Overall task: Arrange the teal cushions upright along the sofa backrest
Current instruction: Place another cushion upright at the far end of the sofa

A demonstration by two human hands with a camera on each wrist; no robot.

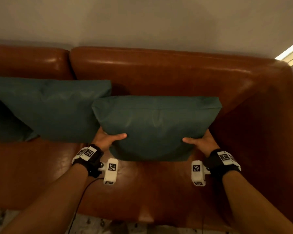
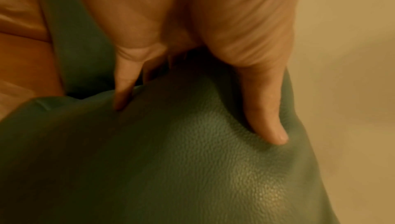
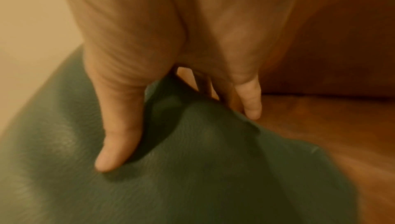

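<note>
I hold a teal leather cushion (image 1: 156, 125) above the brown sofa seat (image 1: 142, 191), in front of the right backrest (image 1: 159, 71). My left hand (image 1: 108, 139) grips its lower left side, thumb on the front face and fingers behind. My right hand (image 1: 200, 141) grips the lower right side the same way. In the left wrist view the thumb (image 2: 267, 117) presses into the cushion (image 2: 171, 168). In the right wrist view the thumb (image 3: 119, 139) dents the teal cushion (image 3: 192, 177). A second teal cushion (image 1: 54, 108) leans against the backrest to the left, partly overlapped by the held one.
The sofa's right armrest (image 1: 267, 125) rises close to my right hand. A dark edge of another teal cushion (image 1: 2, 125) shows at the far left. A pale wall (image 1: 142, 22) stands behind the sofa. A patterned floor (image 1: 95, 225) shows at the seat's front edge.
</note>
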